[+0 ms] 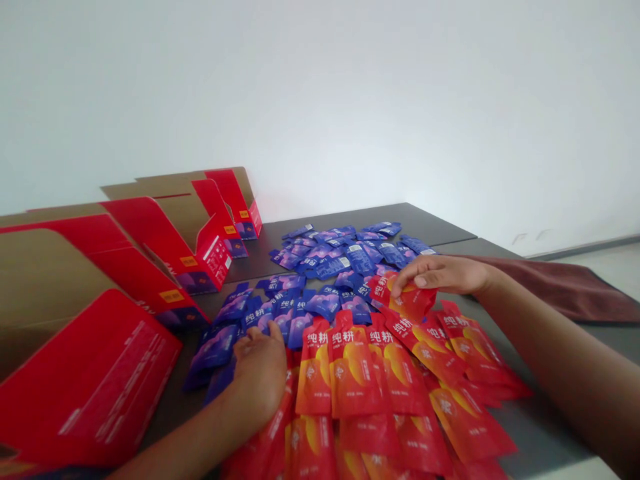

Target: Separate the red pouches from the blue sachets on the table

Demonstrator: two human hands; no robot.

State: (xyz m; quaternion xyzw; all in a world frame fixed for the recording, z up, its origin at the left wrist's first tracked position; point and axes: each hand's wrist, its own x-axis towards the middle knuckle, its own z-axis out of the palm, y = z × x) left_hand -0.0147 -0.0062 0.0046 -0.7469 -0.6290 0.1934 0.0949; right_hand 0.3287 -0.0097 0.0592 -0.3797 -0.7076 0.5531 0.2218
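Several red-orange sachets [350,373] lie spread over the near part of a dark table [400,220]. Several blue-purple sachets [330,257] cover the area behind them. My left hand [260,370] rests knuckles up where the blue and red sachets meet, fingers curled down onto a blue sachet [280,323]. My right hand [440,275] reaches in from the right, fingers pressed on a red sachet [407,300] at the far edge of the red pile.
Several open red and brown cardboard boxes [165,233] stand in a row along the left, the nearest [85,380] close to my left arm. A dark red cloth [565,283] lies at the right. A white wall rises behind the table.
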